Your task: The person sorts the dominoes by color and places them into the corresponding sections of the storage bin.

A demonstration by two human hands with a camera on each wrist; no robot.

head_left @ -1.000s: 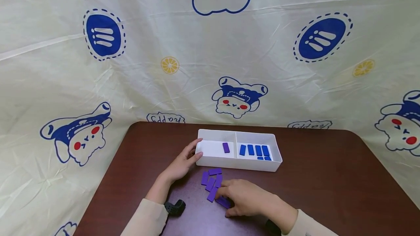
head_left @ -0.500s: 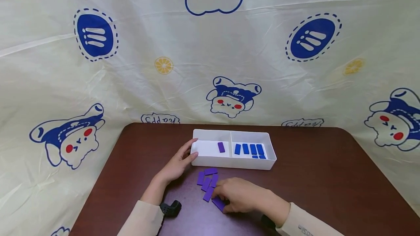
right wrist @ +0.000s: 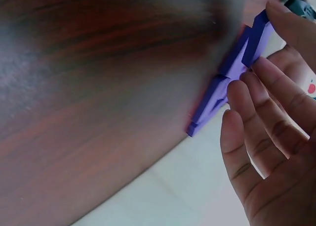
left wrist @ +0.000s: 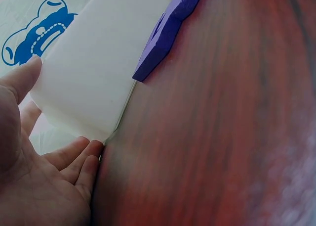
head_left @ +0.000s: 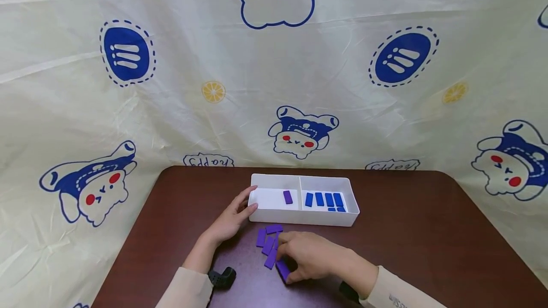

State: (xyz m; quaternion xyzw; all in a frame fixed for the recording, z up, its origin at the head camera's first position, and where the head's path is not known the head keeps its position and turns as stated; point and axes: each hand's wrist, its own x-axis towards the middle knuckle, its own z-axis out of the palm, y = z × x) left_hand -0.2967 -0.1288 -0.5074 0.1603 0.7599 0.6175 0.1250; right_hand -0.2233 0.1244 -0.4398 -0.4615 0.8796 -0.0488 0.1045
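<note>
spreading its fingers, the left hand (head_left: 230, 218) touches the left end of a white box (head_left: 305, 218); several flat purple blocks (head_left: 261, 238) lie on the table (head_left: 419, 236); right of them, the right hand (head_left: 316, 255) pinches a slim, oblong purple block (head_left: 282, 270) by its ends, on the box's near side.

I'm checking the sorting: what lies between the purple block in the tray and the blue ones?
The head view shows a white divider between the purple block and the blue blocks.
</note>
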